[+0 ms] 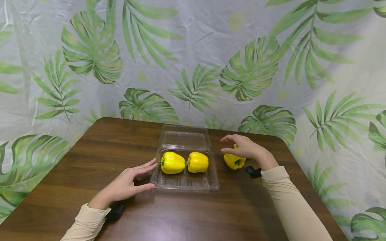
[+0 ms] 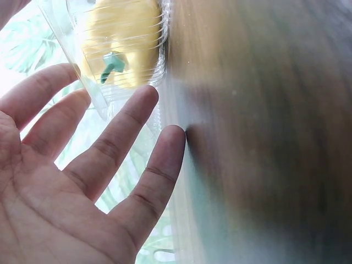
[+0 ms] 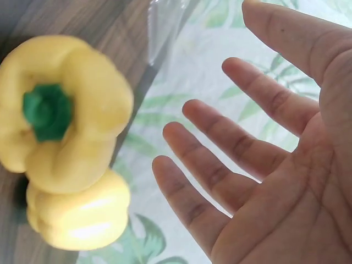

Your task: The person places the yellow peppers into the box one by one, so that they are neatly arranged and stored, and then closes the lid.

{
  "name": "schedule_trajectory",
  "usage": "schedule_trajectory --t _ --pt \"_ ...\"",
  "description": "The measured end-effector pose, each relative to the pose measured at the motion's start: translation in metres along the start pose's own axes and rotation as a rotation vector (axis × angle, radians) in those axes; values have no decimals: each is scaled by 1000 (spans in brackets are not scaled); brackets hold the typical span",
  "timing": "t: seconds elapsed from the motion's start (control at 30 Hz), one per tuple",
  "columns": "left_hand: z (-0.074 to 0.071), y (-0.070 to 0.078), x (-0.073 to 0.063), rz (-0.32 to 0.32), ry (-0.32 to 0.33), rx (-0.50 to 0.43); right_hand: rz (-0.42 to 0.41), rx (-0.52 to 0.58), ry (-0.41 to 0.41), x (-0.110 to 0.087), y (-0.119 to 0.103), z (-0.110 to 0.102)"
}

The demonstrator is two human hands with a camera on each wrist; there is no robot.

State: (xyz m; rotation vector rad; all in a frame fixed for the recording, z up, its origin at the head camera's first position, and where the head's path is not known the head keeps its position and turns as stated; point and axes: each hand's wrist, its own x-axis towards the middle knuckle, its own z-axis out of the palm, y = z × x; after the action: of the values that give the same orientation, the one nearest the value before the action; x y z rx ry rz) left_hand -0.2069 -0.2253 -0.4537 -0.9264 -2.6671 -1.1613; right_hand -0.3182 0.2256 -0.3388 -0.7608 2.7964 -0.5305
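A clear plastic clamshell container [image 1: 187, 182] lies with its lid raised, two yellow bell peppers [image 1: 172, 163] side by side in its back part. My left hand [image 1: 129, 182] rests at the container's left side, fingers spread and fairly straight. In the left wrist view, a green-stemmed pepper [image 2: 124, 38] shows through the plastic wall near those fingers. My right hand [image 1: 241, 147] hovers over a yellow bell pepper [image 1: 233, 162] to the container's right and partly hides it. From the right wrist, that green-stemmed pepper [image 3: 99, 93] and another yellow pepper [image 3: 82, 214] appear, apart from my outstretched fingers.
The clear lid [image 1: 184, 138] leans back toward the far table edge. All of this sits on a dark brown wooden table [image 1: 193, 217]. Behind it hangs a pale cloth [image 1: 199, 43] printed with green leaves.
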Motion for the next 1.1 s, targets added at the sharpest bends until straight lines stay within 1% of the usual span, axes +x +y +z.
schedule_trajectory --t 0.17,0.4,0.67,0.87,1.1 --pt "0 1 -1 -4 -2 -6 17 35 -7 -6 10 2" --pt "1 1 -1 -6 3 1 44 57 -23 -10 21 9" --pt "1 -1 -1 -15 0 4 36 91 -24 -16 26 14" --pt "1 -1 0 -3 2 7 5 91 -18 -18 31 17" --pt "1 -1 0 -5 -5 -1 2 86 -25 -19 32 17"
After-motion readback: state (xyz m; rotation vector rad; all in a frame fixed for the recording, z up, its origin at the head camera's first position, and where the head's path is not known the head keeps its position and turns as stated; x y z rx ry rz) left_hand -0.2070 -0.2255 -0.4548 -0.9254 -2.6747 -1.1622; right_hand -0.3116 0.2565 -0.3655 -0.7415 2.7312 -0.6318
